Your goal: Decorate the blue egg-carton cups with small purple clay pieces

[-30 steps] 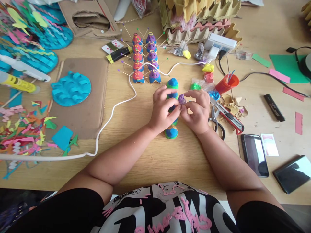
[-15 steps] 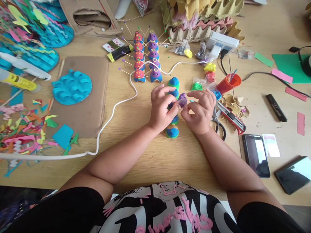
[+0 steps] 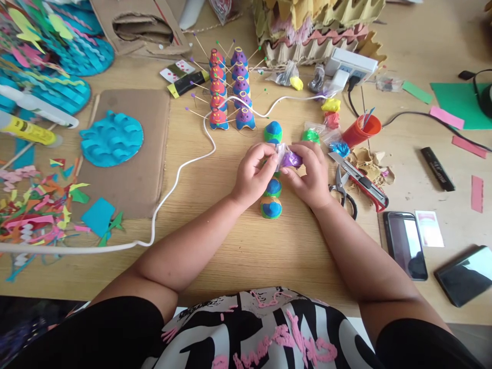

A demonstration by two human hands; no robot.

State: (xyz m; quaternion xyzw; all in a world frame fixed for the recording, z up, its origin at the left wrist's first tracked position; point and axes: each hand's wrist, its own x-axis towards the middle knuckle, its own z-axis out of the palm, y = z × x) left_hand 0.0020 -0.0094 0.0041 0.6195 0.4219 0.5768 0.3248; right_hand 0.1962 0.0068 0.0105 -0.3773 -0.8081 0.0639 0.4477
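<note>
A small clear plastic bag with purple modelling clay (image 3: 291,159) is held between both hands, above a row of blue and green clay-covered egg-carton cups (image 3: 273,187). My left hand (image 3: 254,171) pinches the bag's clear end. The fingers of my right hand (image 3: 310,171) close round the purple lump from the other side. Both hands hide the middle of the row. Behind them stand two finished-looking rows with faces and pin-like sticks, a red one (image 3: 218,102) and a purple one (image 3: 241,102).
Right of my hands lie scissors (image 3: 340,188), a red box cutter (image 3: 365,184), an orange cup (image 3: 361,130) and a phone (image 3: 406,245). A white cable (image 3: 180,177) crosses the table on the left, beside cardboard (image 3: 126,197) bearing a blue disc (image 3: 111,138). Egg trays (image 3: 319,31) are stacked behind.
My fingers have closed in around the bag of purple clay, and more of its clear plastic and purple lump now shows. Both hands have dropped slightly toward me.
</note>
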